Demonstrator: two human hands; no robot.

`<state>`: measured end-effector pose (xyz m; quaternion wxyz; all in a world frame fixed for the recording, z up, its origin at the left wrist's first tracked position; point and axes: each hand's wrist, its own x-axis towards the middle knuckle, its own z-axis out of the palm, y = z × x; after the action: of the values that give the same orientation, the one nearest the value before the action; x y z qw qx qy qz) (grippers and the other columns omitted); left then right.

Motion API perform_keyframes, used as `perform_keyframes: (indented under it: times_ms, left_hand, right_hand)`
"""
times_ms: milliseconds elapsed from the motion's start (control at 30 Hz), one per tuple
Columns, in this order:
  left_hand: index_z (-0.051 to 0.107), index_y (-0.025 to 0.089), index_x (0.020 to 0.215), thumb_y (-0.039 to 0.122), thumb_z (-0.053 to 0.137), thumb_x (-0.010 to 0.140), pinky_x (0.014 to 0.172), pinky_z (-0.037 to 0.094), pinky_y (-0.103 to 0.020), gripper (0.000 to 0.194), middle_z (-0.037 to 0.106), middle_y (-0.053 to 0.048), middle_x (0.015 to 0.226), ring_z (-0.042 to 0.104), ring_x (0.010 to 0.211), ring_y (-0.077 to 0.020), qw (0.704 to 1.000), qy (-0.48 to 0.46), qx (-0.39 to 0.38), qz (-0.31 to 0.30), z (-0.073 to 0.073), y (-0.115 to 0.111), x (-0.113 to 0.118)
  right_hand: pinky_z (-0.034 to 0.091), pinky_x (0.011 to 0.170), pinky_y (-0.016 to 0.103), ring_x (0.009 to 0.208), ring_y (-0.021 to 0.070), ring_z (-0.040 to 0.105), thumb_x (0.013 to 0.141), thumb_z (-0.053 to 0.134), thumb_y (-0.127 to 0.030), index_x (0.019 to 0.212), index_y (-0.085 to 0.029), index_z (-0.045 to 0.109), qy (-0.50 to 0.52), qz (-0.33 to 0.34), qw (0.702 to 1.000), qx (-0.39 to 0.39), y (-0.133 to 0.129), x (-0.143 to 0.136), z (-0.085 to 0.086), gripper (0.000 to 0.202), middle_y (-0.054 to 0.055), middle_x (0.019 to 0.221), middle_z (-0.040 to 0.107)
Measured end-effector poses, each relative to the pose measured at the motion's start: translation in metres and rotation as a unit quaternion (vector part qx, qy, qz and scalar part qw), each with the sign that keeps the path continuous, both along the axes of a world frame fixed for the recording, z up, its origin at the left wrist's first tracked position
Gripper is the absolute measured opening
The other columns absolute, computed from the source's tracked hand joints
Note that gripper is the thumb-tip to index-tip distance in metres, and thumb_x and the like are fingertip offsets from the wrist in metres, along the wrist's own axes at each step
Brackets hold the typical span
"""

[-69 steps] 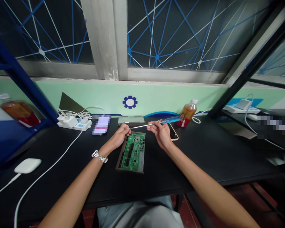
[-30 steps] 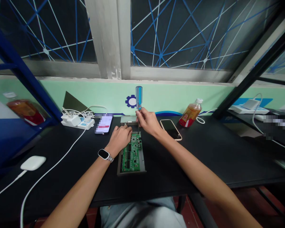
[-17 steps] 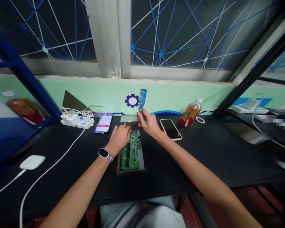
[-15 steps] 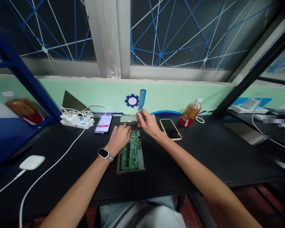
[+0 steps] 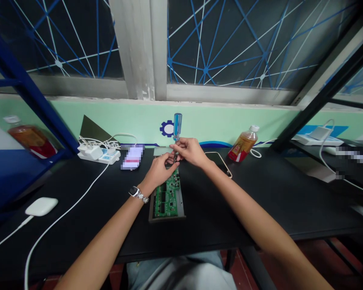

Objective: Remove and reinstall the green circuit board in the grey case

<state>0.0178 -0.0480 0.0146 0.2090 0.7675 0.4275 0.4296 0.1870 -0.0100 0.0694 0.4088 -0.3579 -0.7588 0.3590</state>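
Where the hands meet: the screwdriver (image 5: 177, 125) stands nearly upright over the far end of the board (image 5: 167, 197), handle up, tip hidden among fingers.
Right hand (image 5: 190, 151): closed around the screwdriver just below its blue handle.
Left hand (image 5: 161, 169): thumb and fingertips drawn together at the shaft's lower end; cannot tell whether they grip the shaft or a small part.
Tray (image 5: 167, 220): shallow, metal, flat on the desk (image 5: 275, 193); the green board lies inside, a bare strip along its right.
Bottle (image 5: 242, 147): upright, white cap on, amber drink inside, near the wall.
Power strip (image 5: 110, 156): at the left, plugs (image 5: 90, 152) seated in it.
White case (image 5: 41, 206): shut, contents hidden, cable beside it.
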Motion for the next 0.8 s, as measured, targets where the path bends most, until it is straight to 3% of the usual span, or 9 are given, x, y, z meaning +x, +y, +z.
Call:
perform_keyframes:
  times_ms: [233,367,533,667,800]
  left_hand:
    - [0.065,0.017,0.083,0.034,0.074,0.081,0.071,0.058,-0.032,0.02,0.074,-0.006,0.078,0.072,0.075,-0.0214,0.989,-0.133,-0.065,0.023,-0.013,0.014,0.009]
    - [0.067,0.015,0.085,0.033,0.072,0.082,0.078,0.059,-0.035,0.019,0.076,-0.009,0.084,0.074,0.082,-0.0235,0.978,-0.18,-0.102,-0.023,-0.012,0.014,0.007]
    - [0.071,0.014,0.093,0.034,0.063,0.089,0.089,0.057,-0.039,0.021,0.077,-0.01,0.094,0.074,0.091,-0.0247,0.976,-0.173,-0.113,-0.069,-0.007,0.011,0.004]
    - [0.071,0.016,0.093,0.034,0.058,0.092,0.095,0.055,-0.041,0.022,0.077,-0.009,0.098,0.073,0.097,-0.0253,0.977,-0.154,-0.113,-0.097,-0.006,0.012,0.004]
    - [0.07,0.016,0.097,0.033,0.054,0.095,0.098,0.054,-0.041,0.023,0.076,-0.01,0.105,0.072,0.101,-0.0252,0.977,-0.144,-0.108,-0.115,-0.005,0.012,0.005]
  right_hand:
    - [0.048,0.051,0.027,0.05,0.0148,0.063,0.084,0.071,-0.049,0.072,-0.018,0.058,-0.029,-0.023,0.999,0.035,-0.001,-0.001,0.003,0.036,0.003,0.063,0.067]
    - [0.049,0.054,0.026,0.058,0.0154,0.065,0.083,0.073,-0.047,0.074,-0.018,0.06,-0.04,-0.046,0.997,0.05,-0.002,-0.003,0.002,0.033,0.003,0.066,0.067]
    - [0.05,0.049,0.026,0.057,0.0129,0.065,0.087,0.069,-0.041,0.101,-0.017,0.067,-0.01,0.04,0.999,-0.033,-0.004,0.001,0.012,0.028,0.006,0.092,0.073]
    - [0.047,0.045,0.023,0.059,0.0134,0.067,0.089,0.065,-0.031,0.106,-0.016,0.067,-0.003,0.1,0.991,-0.088,-0.003,0.009,0.02,0.023,0.007,0.091,0.074]
    - [0.046,0.046,0.022,0.059,0.0129,0.067,0.09,0.062,-0.03,0.103,-0.015,0.07,-0.011,0.102,0.99,-0.096,0.0,0.013,0.02,0.021,0.006,0.084,0.075]
